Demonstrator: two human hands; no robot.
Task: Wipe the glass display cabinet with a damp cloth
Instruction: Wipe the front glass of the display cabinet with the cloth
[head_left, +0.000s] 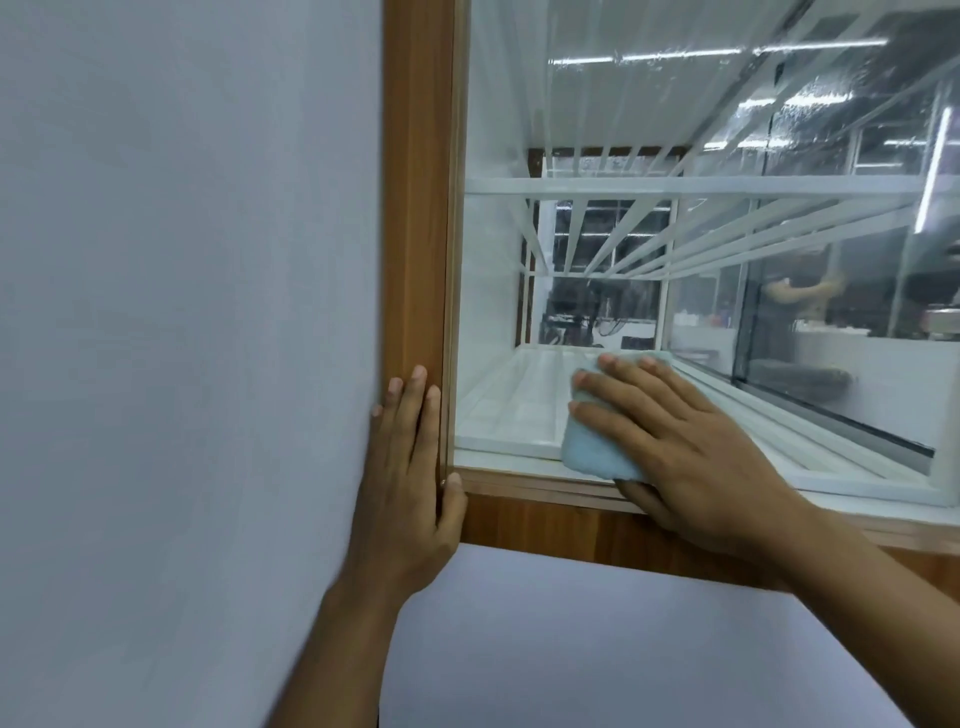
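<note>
The glass display cabinet has a wooden frame (415, 208) around a glass pane (675, 130), with white slatted shelves inside. A folded light blue cloth (587, 441) lies flat against the lower left part of the glass. My right hand (685, 441) presses on the cloth with straight, spread fingers, its thumb down at the bottom wooden rail. My left hand (410, 478) rests flat on the upright wooden frame at the cabinet's left corner, fingers straight and pointing up.
A plain white panel (182, 312) fills the left side, and another white panel (623, 649) lies below the bottom rail. The glass carries reflections of ceiling lights and a person standing in the room behind.
</note>
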